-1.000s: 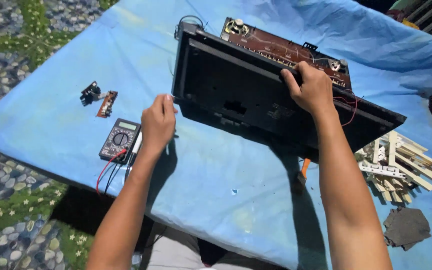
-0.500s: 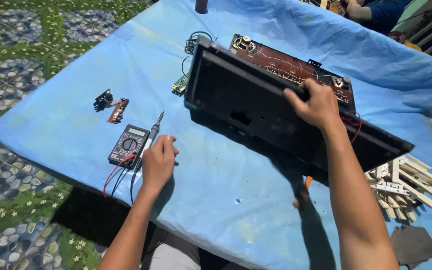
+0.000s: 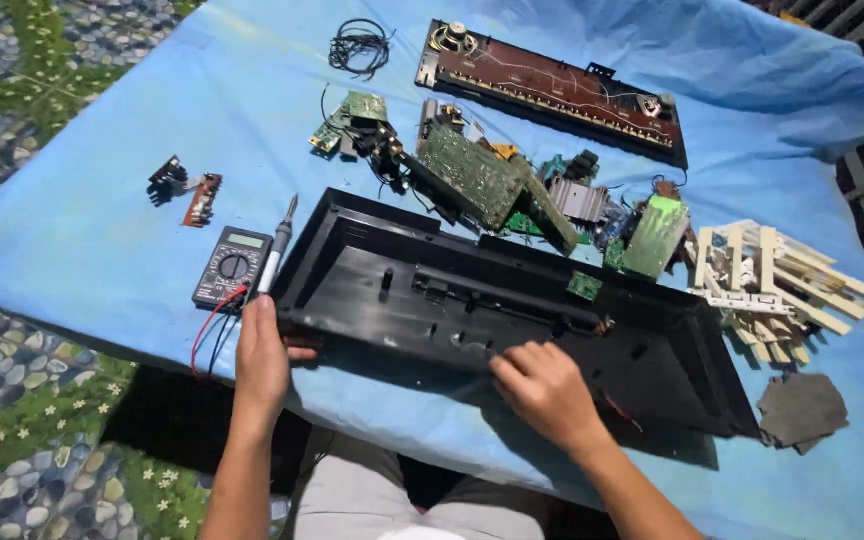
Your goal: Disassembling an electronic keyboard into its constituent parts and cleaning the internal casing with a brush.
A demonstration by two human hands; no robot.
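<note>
The long black plastic case (image 3: 512, 320) lay flat on the bench (image 3: 102, 210), which was draped in a blue cloth, its hollow inside facing up, directly ahead of both hands. The left hand (image 3: 262, 360) gripped the case's near left corner, fingers curled over the rim and thumb tucked beneath the edge. The right hand (image 3: 547, 390) rested on the near long edge toward the middle, fingers bent loosely onto the rim, not closed around anything separate.

Just beyond the left hand, touching or nearly touching the case's left end, a slim soldering iron (image 3: 277, 250) lay with its tip pointing away. Beside it on the outer side sat a dark multimeter (image 3: 232, 266), its red and black leads (image 3: 214, 325) trailing back past the left wrist. Farther out from that hand lay two small parts (image 3: 185, 188), one black, one brown.

Past the case, away from both hands, a heap of green circuit boards (image 3: 482, 180) and wiring was spread, and beyond that a long brown board (image 3: 552, 90). A coil of black cable (image 3: 359, 45) lay at the far side. Outward from the right hand, a pile of pale plastic keys (image 3: 777, 285) sat near the case's right end, with a grey scrap (image 3: 802, 410) closer in.
</note>
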